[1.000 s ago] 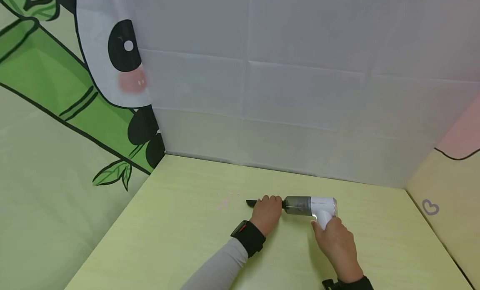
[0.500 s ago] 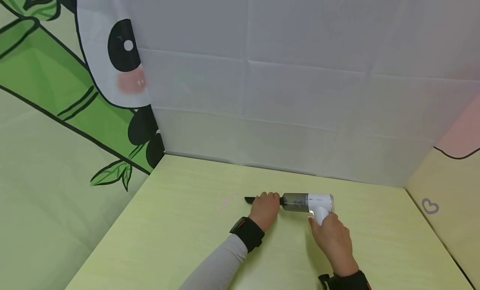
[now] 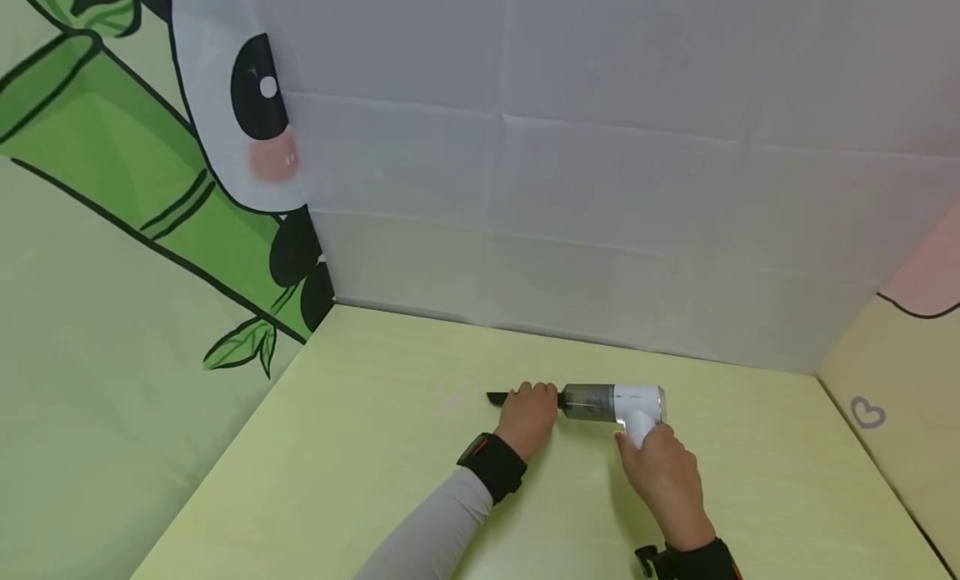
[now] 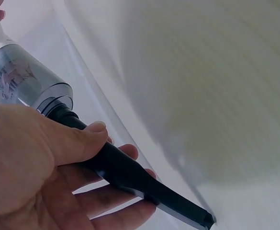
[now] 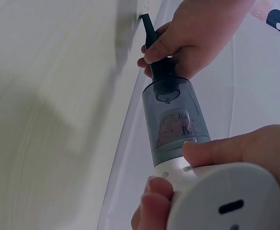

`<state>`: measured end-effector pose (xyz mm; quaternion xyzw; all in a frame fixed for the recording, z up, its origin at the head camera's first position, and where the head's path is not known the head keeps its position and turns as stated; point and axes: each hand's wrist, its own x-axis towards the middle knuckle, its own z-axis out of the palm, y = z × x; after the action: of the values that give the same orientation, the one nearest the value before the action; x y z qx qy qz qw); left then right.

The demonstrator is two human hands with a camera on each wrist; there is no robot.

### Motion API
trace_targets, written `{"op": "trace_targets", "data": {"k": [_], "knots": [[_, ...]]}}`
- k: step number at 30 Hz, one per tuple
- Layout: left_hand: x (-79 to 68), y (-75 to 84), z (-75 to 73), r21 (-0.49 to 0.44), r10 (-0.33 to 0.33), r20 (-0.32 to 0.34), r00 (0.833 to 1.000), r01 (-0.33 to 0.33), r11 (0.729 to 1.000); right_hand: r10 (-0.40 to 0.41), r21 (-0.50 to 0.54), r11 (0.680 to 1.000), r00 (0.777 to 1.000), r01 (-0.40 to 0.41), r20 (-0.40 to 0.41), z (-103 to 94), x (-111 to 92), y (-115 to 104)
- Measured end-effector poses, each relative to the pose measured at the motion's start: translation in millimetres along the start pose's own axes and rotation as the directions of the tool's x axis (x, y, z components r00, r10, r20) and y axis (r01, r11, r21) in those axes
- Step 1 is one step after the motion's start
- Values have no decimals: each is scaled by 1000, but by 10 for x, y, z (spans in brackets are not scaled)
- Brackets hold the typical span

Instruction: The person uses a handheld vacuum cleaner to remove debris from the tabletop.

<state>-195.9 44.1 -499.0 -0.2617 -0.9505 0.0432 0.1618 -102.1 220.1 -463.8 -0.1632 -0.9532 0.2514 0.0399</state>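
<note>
A handheld vacuum cleaner (image 3: 637, 403) with a white body lies level over the table, pointing left. My right hand (image 3: 667, 484) grips its white handle. My left hand (image 3: 527, 420) holds the black narrow nozzle (image 4: 116, 165), thumb on one side and fingers on the other. In the left wrist view the nozzle's tip (image 4: 207, 219) is close to the table surface; whether it touches, I cannot tell. Through the clear dust cup (image 5: 178, 108), pinkish scraps (image 5: 174, 128) show inside. Faint pink bits (image 3: 452, 401) lie on the table left of the tip.
The pale yellow table (image 3: 337, 480) meets a grey-white cloth backdrop (image 3: 600, 188) behind. A green panel with a bamboo drawing (image 3: 172, 197) stands at the left. On the right is a yellowish side panel (image 3: 907, 405) with a small heart.
Both hands and the vacuum cleaner have shifted slightly left and away from me. The pink bits on the table look fainter than before. The head view has turned a little.
</note>
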Motion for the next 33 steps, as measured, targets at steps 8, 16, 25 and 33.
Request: {"op": "trace_targets", "data": {"k": [8, 16, 25, 33], "knots": [[-188, -61, -106, -44, 15, 1, 1000, -15, 999, 2, -19, 1000, 999, -3, -45, -39, -279, -151], [-222, -115, -196, -49, 13, -28, 1000, -15, 999, 18, -28, 999, 999, -20, -49, -100, -333, -252], [-235, -131, -200, -6, 3, -35, 999, -3, 1000, 19, -17, 1000, 999, -19, -36, -84, -321, -264], [-249, -120, -193, 25, -16, -34, 999, 17, 1000, -7, -13, 1000, 1000, 6, -28, -54, -288, -237]]}}
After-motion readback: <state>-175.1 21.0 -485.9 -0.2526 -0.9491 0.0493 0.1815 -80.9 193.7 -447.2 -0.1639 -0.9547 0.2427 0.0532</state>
